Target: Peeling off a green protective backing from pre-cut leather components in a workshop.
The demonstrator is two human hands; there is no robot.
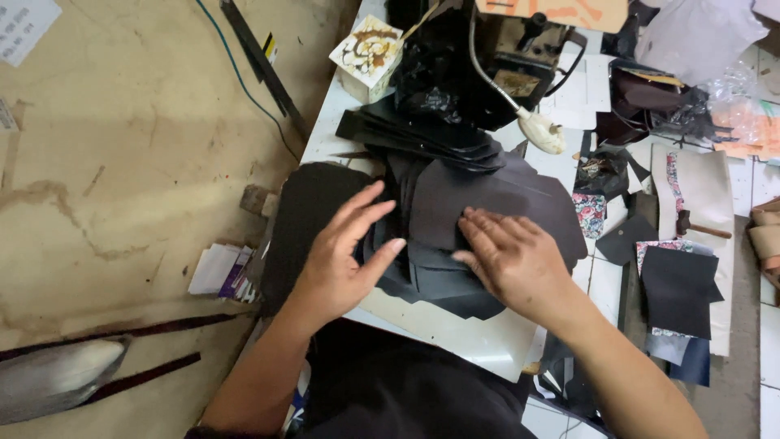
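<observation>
A heap of dark cut leather pieces (487,203) lies on the white table (455,333) in front of a black sewing machine (471,57). My left hand (345,256) rests on the heap's left part, fingers spread, thumb pointing right against the pieces. My right hand (508,256) presses flat on the heap's right part, fingers laid on the edge of a large dark piece. Neither hand grips anything. A second fanned stack of dark pieces (422,134) sits just behind, under the machine.
A small patterned box (367,50) stands at the table's back left. A white lamp head (543,132) hangs on a flexible neck. More dark pieces and floral scraps (678,289) lie to the right. Cards (221,271) and straps lie on the tan floor at the left.
</observation>
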